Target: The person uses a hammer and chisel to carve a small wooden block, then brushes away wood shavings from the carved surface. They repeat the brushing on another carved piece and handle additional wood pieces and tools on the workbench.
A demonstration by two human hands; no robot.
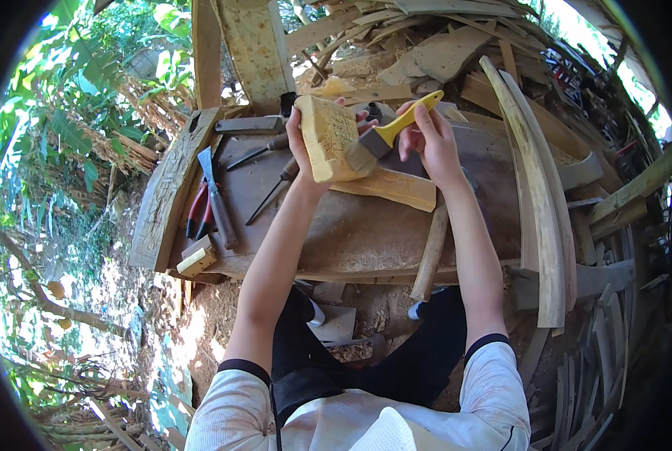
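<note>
My left hand [300, 150] grips a block of pale yellow wood [328, 139] by its left side and holds it above the workbench. Rough carved marks cover part of its face. In my right hand [436, 146] is a flat paintbrush [400, 126] with a yellow handle, and its bristles rest against the block's right side. Below the block, a yellowish wooden bar [388, 187] lies across the bench. A round wooden handle [430, 255] juts out over the near edge by my right forearm; its far end is hidden.
On the brown bench top [343, 233], left of my arm, lie red-handled pliers [200, 209], a chisel [216, 199], thin wooden-handled tools [273, 189] and a small wood offcut [197, 257]. Long curved boards [535, 188] flank the right side. Scrap wood [433, 56] is heaped behind.
</note>
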